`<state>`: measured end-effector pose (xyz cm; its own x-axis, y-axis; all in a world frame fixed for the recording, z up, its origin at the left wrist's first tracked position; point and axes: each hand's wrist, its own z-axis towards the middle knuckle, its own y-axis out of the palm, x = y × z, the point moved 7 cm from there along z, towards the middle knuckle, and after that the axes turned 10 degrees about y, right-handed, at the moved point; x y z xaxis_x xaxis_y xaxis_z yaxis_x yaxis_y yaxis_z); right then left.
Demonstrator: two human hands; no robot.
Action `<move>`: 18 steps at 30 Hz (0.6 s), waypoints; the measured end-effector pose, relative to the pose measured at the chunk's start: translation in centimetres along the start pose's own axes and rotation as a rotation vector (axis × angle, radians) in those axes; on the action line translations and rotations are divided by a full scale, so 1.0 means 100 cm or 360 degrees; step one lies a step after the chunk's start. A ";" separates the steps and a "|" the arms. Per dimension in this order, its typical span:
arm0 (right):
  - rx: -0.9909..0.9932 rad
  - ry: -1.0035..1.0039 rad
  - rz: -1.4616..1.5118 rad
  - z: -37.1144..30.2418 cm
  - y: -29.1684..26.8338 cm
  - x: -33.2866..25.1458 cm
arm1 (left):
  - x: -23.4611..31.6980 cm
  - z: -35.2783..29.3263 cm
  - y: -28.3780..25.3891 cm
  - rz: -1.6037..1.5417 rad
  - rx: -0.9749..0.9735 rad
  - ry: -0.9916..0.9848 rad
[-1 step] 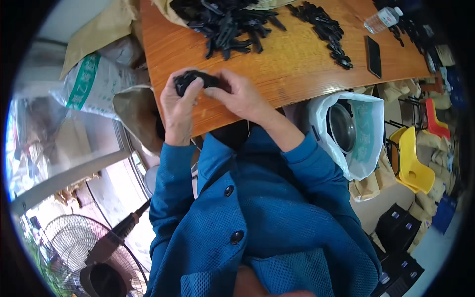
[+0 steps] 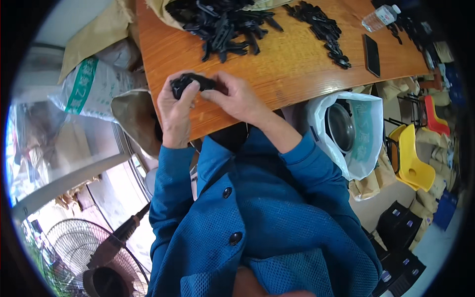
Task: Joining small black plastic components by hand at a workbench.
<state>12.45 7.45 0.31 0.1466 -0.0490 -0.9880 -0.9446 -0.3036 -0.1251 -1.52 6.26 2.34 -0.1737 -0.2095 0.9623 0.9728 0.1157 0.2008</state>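
Over the near left edge of the wooden table (image 2: 277,74), my left hand (image 2: 176,111) is closed around several small black plastic parts (image 2: 182,82), its thumb pressed on top. From the right, my right hand (image 2: 237,99) pinches the end of a black part by the other fingers; its exact shape is hidden. Just beyond my hands lies a heap of long black plastic parts (image 2: 225,32), spilling from an open sack (image 2: 166,14). A second, narrower row of black parts (image 2: 324,30) runs along the table farther right.
On the table's right are a black phone (image 2: 372,55) and a clear bottle (image 2: 380,19). Below its edge stands a white bag (image 2: 363,148) holding a metal bowl (image 2: 341,127). A fan (image 2: 94,257) is at lower left, stuffed sacks (image 2: 99,86) at left, a yellow chair (image 2: 413,161) at right.
The whole view has shifted very slightly. My hands keep nearly the same pose around the black parts.
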 end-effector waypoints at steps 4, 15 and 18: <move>0.0055 0.0125 0.0136 0.010 -0.010 0.004 | -0.012 0.019 0.012 -0.0111 -0.0024 -0.0064; 0.0569 0.0315 -0.0826 0.033 -0.185 0.007 | -0.024 0.058 -0.047 0.0928 -0.0207 -0.0145; 0.0852 -0.0295 -0.1950 0.055 -0.274 0.012 | -0.024 0.066 -0.062 0.1799 -0.0447 -0.0285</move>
<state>36.90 20.94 2.09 0.9700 0.1251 -0.2086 -0.2398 0.3482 -0.9062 -8.13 12.48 0.06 0.8115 0.0169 0.5841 0.5836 -0.0746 -0.8086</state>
